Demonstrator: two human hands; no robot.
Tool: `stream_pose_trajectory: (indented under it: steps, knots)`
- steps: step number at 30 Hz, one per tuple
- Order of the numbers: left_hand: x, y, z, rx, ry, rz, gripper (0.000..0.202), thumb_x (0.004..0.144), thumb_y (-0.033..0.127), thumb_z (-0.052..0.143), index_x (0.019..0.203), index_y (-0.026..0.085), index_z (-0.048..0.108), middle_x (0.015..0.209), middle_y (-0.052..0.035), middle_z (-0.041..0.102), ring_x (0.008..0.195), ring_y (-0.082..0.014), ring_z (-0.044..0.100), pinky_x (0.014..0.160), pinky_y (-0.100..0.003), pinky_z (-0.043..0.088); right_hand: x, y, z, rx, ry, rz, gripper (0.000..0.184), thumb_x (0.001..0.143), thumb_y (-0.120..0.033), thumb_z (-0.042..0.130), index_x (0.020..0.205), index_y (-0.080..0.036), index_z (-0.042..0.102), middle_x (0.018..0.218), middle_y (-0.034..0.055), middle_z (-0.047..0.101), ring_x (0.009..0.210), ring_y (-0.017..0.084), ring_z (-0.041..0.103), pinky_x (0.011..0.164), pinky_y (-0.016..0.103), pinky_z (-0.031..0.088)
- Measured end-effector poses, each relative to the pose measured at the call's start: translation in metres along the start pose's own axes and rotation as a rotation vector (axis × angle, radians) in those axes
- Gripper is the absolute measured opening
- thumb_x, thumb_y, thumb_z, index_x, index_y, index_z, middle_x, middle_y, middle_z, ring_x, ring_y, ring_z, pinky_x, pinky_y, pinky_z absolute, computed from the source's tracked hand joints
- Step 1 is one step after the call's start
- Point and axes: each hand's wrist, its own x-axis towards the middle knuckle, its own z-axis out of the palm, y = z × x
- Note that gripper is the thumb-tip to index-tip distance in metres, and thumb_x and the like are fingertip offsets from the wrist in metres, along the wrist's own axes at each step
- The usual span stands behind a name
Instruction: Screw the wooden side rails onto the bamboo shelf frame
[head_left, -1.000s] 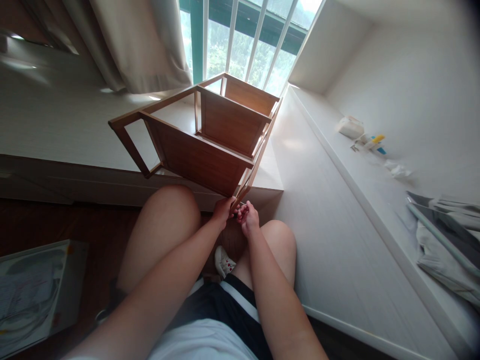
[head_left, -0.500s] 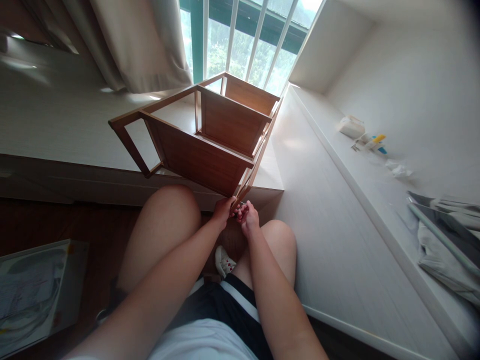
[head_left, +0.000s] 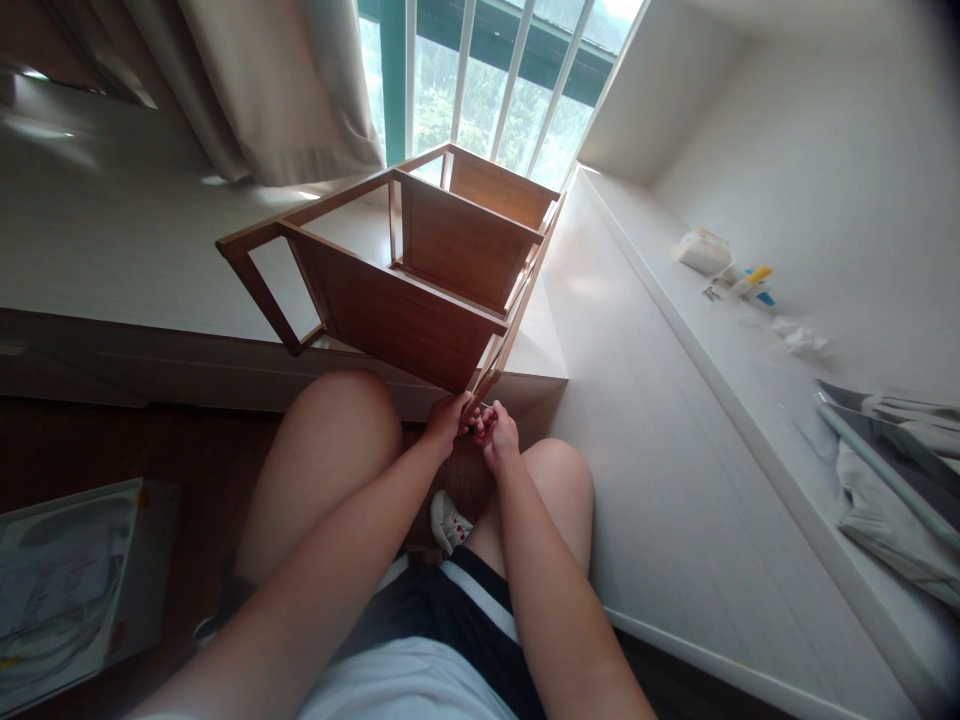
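Note:
A brown wooden shelf unit [head_left: 397, 300] with three boards lies tilted on a pale ledge, its near right corner sticking out over the edge toward me. My left hand [head_left: 448, 418] is wrapped round the frame at that corner. Right beside it, my right hand [head_left: 496, 436] is closed in a pinch, fingers curled by the outer side of the same frame end. A small thin piece, perhaps metal, shows at its fingertips; it is too small to name. Both hands are between my knees, above a white shoe [head_left: 450, 522].
The pale ledge [head_left: 135, 260] runs along the barred window [head_left: 495, 90] and a beige curtain [head_left: 277, 90]. At the right stands a white panel [head_left: 660, 430] whose top bears a white box [head_left: 703, 251], small items and folded cloth [head_left: 892, 480]. A clear-topped box [head_left: 75, 590] is on the floor, left.
Almost nothing differs. The fingers of my right hand have shifted very slightly at the frame's corner; the shelf unit and my left hand stay in place.

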Motion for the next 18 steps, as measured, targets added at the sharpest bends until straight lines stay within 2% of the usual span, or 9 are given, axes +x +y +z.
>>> stream_pose_trajectory:
  steps: [9, 14, 18]
  knots:
    - [0.0014, -0.0017, 0.0008, -0.034, -0.018, 0.011, 0.023, 0.081, 0.039, 0.066, 0.078, 0.016, 0.068, 0.072, -0.004, 0.07, 0.057, -0.0088, 0.06, 0.051, -0.019, 0.043, -0.0021, -0.005, 0.0019, 0.006, -0.031, 0.061, 0.043, 0.098, -0.039, 0.039, 0.058, -0.022, 0.04, 0.042, -0.0034, 0.041, 0.038, 0.01, 0.034, 0.037, 0.02, 0.027]
    - [-0.0018, 0.0001, 0.0006, -0.028, -0.011, 0.01, 0.024, 0.081, 0.039, 0.067, 0.077, 0.016, 0.069, 0.074, -0.0042, 0.071, 0.058, -0.0092, 0.061, 0.05, -0.019, 0.042, -0.002, -0.0052, 0.0004, 0.011, -0.035, 0.074, 0.043, 0.099, -0.038, 0.037, 0.059, -0.021, 0.041, 0.044, -0.0023, 0.044, 0.039, 0.01, 0.037, 0.038, 0.02, 0.027]
    - [-0.0059, 0.0031, 0.0009, -0.016, -0.006, 0.003, 0.024, 0.081, 0.04, 0.066, 0.082, 0.016, 0.07, 0.075, -0.0037, 0.071, 0.058, -0.0096, 0.061, 0.051, -0.019, 0.042, -0.0013, -0.0103, -0.0025, 0.005, -0.059, 0.114, 0.042, 0.098, -0.036, 0.038, 0.058, -0.022, 0.039, 0.041, -0.0036, 0.039, 0.038, 0.01, 0.033, 0.038, 0.02, 0.027]
